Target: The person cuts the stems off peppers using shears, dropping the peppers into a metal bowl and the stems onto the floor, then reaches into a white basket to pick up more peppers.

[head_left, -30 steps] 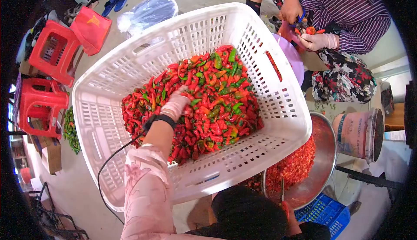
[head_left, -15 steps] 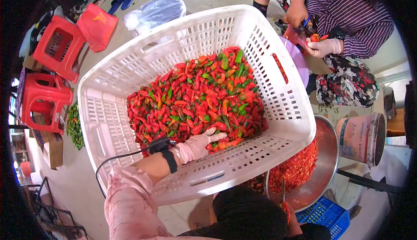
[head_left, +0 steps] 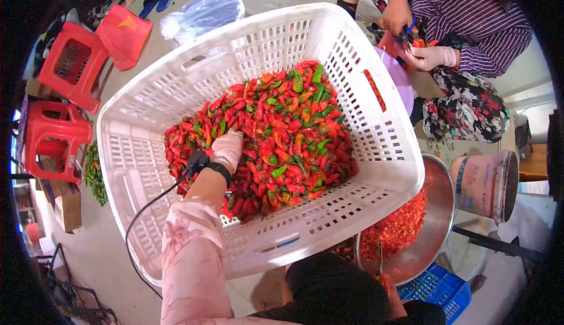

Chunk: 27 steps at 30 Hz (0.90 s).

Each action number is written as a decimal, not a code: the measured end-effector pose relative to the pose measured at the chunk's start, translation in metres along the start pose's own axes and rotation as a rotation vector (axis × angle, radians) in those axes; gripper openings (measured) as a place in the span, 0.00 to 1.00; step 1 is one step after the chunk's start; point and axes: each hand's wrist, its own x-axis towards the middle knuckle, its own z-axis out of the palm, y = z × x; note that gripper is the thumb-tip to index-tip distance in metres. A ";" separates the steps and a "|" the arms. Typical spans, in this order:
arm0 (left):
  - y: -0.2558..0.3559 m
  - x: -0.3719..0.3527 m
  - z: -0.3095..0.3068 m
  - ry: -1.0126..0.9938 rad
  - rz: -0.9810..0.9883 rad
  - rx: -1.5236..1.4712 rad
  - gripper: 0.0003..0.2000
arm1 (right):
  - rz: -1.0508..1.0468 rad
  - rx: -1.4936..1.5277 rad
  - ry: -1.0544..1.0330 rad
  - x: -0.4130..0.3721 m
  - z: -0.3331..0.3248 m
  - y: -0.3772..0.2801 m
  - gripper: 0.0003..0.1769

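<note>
My left hand (head_left: 228, 150), in a pale glove with a black strap at the wrist, reaches down into a heap of chili peppers (head_left: 288, 125). Its fingers are sunk among the peppers and hidden. Mostly red with some green and orange ones, the peppers lie in a large white slatted basket (head_left: 170, 260), tilted in my view. A bare patch of basket floor shows near my wrist. At the bottom, a bit of skin (head_left: 396, 306) beside my dark-clothed leg may be my right hand; its fingers cannot be made out. A thin metal strip (head_left: 380, 257) stands near it.
A metal bowl (head_left: 437, 219) of chopped red chili sits at the right, above a blue crate (head_left: 437, 292). Beyond stands a bucket (head_left: 484, 185). Another person (head_left: 464, 25) cuts peppers with blue-handled scissors. Red stools (head_left: 56, 140) and a plastic bag (head_left: 205, 16) are left and behind.
My left hand has moved from the near right of the heap to its left side and dug in. Peppers have shifted, baring some basket floor. The whole view has drifted slightly.
</note>
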 end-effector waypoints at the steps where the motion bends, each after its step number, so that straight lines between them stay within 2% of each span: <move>1: -0.003 0.005 0.010 -0.097 -0.118 0.073 0.13 | 0.002 0.005 -0.002 0.003 -0.004 0.001 0.16; 2: -0.005 0.008 0.014 -0.189 -0.237 0.147 0.14 | 0.000 0.006 -0.003 0.005 -0.007 0.002 0.16; 3: 0.002 0.001 -0.003 -0.188 -0.236 0.148 0.14 | -0.001 0.007 -0.007 0.007 -0.008 0.003 0.16; 5: 0.011 -0.017 -0.035 -0.406 0.007 0.160 0.16 | -0.001 0.004 -0.028 0.010 -0.010 0.003 0.15; 7: -0.006 -0.021 -0.032 -0.391 0.058 0.117 0.17 | 0.005 -0.002 -0.052 0.011 -0.009 0.004 0.15; 9: -0.010 -0.030 -0.049 -0.405 0.129 -0.087 0.21 | -0.030 0.072 0.054 0.010 -0.004 0.005 0.14; 11: -0.023 -0.026 -0.042 -0.404 0.075 -0.166 0.24 | -0.062 -0.005 0.049 0.016 -0.012 0.008 0.15; 13: -0.011 -0.032 -0.062 -0.475 -0.145 -0.413 0.24 | -0.097 -0.081 0.042 0.024 -0.022 0.011 0.15; 15: -0.007 -0.033 -0.053 -0.395 -0.097 -0.517 0.25 | -0.010 0.066 0.038 0.028 -0.028 0.011 0.16; 17: 0.003 -0.029 -0.032 -0.284 -0.236 -0.738 0.24 | -0.025 0.064 0.044 0.028 -0.029 0.012 0.16; 18: 0.022 -0.031 -0.039 -0.306 -0.318 -0.828 0.23 | -0.038 0.064 0.050 0.023 -0.019 0.009 0.16; 19: 0.024 -0.026 -0.024 -0.308 -0.316 -0.828 0.23 | -0.038 0.066 0.052 0.015 -0.010 0.005 0.16; 21: 0.029 -0.011 0.012 -0.273 -0.273 -1.020 0.21 | -0.111 -0.059 0.037 -0.014 0.025 -0.010 0.15; 25: 0.057 -0.007 0.018 -0.283 -0.296 -0.618 0.22 | -0.072 0.001 0.033 -0.001 0.002 -0.002 0.14; 26: 0.058 -0.007 0.020 -0.277 -0.263 -0.680 0.18 | -0.048 0.009 0.041 -0.004 0.005 -0.002 0.14; 27: 0.053 -0.007 0.020 -0.281 -0.262 -0.678 0.18 | -0.024 0.016 0.046 -0.006 0.008 -0.003 0.13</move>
